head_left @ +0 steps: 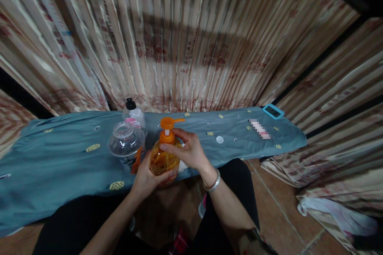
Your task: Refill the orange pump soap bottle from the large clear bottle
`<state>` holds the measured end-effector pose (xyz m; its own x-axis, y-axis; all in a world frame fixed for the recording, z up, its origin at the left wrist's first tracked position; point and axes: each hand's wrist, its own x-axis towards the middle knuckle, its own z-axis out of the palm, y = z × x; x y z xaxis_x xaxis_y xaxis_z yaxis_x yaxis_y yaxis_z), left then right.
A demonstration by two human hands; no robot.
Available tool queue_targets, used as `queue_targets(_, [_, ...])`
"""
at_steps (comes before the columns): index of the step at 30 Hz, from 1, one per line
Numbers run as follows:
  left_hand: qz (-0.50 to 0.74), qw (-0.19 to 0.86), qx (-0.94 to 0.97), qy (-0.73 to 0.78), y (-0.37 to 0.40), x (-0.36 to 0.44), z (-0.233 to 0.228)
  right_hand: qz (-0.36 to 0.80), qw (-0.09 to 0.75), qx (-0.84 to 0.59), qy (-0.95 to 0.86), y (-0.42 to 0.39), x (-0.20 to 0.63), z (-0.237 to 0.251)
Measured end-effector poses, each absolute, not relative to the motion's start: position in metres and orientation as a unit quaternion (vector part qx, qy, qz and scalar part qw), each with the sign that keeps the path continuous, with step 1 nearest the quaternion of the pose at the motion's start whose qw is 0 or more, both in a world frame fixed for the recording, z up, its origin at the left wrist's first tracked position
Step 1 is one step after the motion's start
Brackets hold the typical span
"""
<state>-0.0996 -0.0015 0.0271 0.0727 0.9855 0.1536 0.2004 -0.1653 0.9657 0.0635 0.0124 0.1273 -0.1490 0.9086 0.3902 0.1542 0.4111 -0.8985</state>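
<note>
Head view. Orange pump bottle (163, 158) at the near edge of the worktop (60, 163), upright, amber liquid filling most of the see-through body, orange pump head and spout pointing right. Left hand (148, 179) wrapped around the lower body of the pump bottle from below and left, fingers curled under the base. Right hand (188, 152) clamped on the upper part from the right, fingertips on the orange collar just under the pump; silver bangle (213, 184) on that wrist.

Just left of the pump bottle, touching or nearly so: clear plastic jar (126, 143), mouth open, no lid, apparently nothing inside. Behind the pump bottle and slightly left: clear bottle with black cap (133, 113), upright, contents too dim to tell. Right of the pump bottle, well apart: small white round lid (219, 139) flat on the blue-grey cloth. Farther right, at the far corner: blue-framed small device (273, 111). Striped curtain (185, 40) behind everything. Dark-clothed knees below the pump bottle, tiled floor between.
</note>
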Motion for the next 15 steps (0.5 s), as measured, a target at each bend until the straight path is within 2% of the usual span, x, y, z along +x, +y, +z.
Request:
queue_targets(3, [0.46, 0.491, 0.574, 0.467, -0.001, -0.101, 0.029, 0.384, 0.509, -0.394, -0.662, 0.018, 0.061, 0.127])
queue_targets(8, [0.462, 0.529, 0.551, 0.451, 0.0, -0.103, 0.035, 0.437, 0.494, -0.365, -0.657, 0.026, 0.059, 0.124])
queue_targets(12, [0.462, 0.515, 0.554, 0.463, 0.001, -0.105, 0.037, 0.46, 0.469, -0.338, -0.674, 0.029, 0.061, 0.125])
queue_targets(15, [0.462, 0.486, 0.569, 0.476, 0.001, -0.106, 0.034, 0.422, 0.481, -0.36, -0.679, 0.028, 0.062, 0.126])
